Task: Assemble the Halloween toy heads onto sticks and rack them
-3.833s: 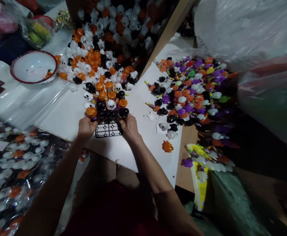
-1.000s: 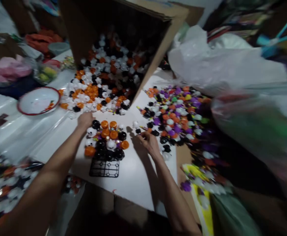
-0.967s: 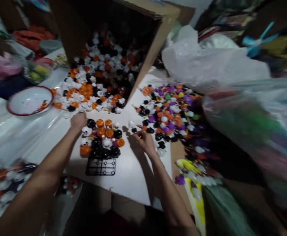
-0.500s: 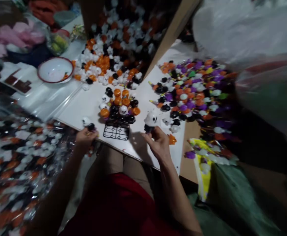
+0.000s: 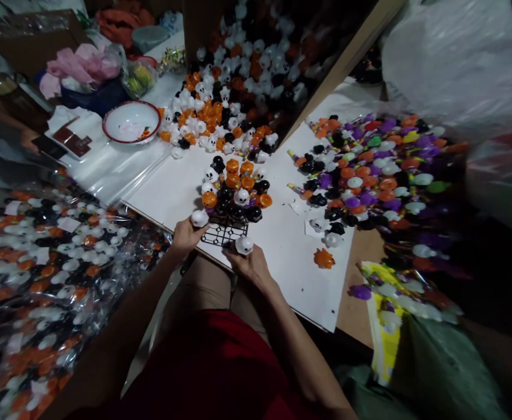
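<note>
- Over at the near edge of the white board [image 5: 282, 280], both hands are working right next to a black plastic grid [image 5: 224, 234].
- Left hand [image 5: 188, 236] is closed on a white plastic toy [image 5: 199, 219], pinched in the fingertips, with the toy poking out toward the grid.
- Right hand [image 5: 250, 267] grips another white toy [image 5: 244, 245], held up at the fingertips just above the grid's near edge.
- Heap of orange, black and white toys [image 5: 233, 189] sits against the grid's far side, handy for both hands, I'd guess.

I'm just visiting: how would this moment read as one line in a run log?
left hand: holds white ghost toy | right hand: holds second white ghost toy | between hands: black plastic grid
</note>
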Demonstrator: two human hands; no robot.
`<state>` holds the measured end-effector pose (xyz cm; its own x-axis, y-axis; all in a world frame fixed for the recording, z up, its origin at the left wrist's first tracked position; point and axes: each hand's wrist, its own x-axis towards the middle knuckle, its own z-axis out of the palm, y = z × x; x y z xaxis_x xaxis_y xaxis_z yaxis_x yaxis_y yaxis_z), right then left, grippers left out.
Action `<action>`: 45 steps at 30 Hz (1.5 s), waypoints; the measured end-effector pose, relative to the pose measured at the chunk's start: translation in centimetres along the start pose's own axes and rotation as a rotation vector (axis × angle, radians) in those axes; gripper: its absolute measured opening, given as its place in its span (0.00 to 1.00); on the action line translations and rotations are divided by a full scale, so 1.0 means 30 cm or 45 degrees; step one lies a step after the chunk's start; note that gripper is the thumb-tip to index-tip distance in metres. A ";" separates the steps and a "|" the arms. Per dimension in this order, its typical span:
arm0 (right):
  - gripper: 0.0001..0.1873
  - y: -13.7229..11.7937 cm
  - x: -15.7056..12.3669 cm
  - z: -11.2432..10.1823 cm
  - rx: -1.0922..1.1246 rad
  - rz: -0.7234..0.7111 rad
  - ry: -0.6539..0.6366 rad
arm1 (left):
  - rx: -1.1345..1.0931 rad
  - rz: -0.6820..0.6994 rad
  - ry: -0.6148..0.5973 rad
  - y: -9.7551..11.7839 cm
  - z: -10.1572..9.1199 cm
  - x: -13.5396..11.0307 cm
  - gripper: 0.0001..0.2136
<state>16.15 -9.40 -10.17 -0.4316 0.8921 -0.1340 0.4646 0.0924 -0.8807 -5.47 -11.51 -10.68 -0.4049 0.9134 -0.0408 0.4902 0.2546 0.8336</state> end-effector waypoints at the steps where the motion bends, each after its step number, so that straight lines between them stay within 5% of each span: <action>1: 0.15 0.004 0.001 -0.008 -0.012 -0.009 -0.008 | 0.037 0.053 -0.020 0.005 0.000 0.002 0.14; 8: 0.13 -0.048 0.050 -0.071 0.065 0.023 0.118 | 0.101 0.119 0.064 0.046 0.041 0.027 0.11; 12: 0.14 -0.088 0.127 0.001 0.213 -0.059 0.247 | -0.033 0.046 0.124 0.029 0.071 0.017 0.13; 16: 0.13 -0.091 0.187 0.080 0.014 -0.073 0.239 | -0.259 0.035 0.155 0.032 0.035 -0.043 0.18; 20: 0.17 -0.070 0.202 0.075 -0.228 -0.221 0.183 | 0.030 0.440 0.431 0.138 -0.064 -0.086 0.27; 24: 0.17 -0.079 0.224 0.061 -0.389 -0.256 0.055 | 0.476 0.889 0.141 0.278 -0.078 -0.021 0.25; 27: 0.17 -0.101 0.218 0.053 -0.435 -0.319 -0.040 | 0.632 0.961 0.021 0.314 -0.032 0.027 0.17; 30: 0.13 -0.099 0.183 -0.017 -0.380 -0.371 -0.112 | 0.670 1.022 0.085 0.293 -0.007 0.037 0.15; 33: 0.11 -0.077 0.178 -0.192 -0.427 -0.422 -0.194 | 0.694 1.100 0.127 0.254 -0.021 0.035 0.14; 38: 0.18 -0.063 0.385 -0.515 -1.035 0.058 0.336 | 0.760 1.165 0.128 0.249 -0.052 0.037 0.12; 41: 0.17 -0.059 0.472 -0.531 -1.074 0.024 0.318 | 0.823 1.212 0.118 0.271 -0.050 0.043 0.12; 45: 0.11 -0.002 0.342 -0.417 -1.117 -0.318 0.068 | 0.801 1.231 0.254 0.295 -0.030 0.056 0.17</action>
<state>21.36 5.28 -5.80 -0.5723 0.8182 0.0549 0.7930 0.5692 -0.2171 -2.50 -8.02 -2.87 0.2588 0.7611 0.5948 0.9336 -0.3551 0.0482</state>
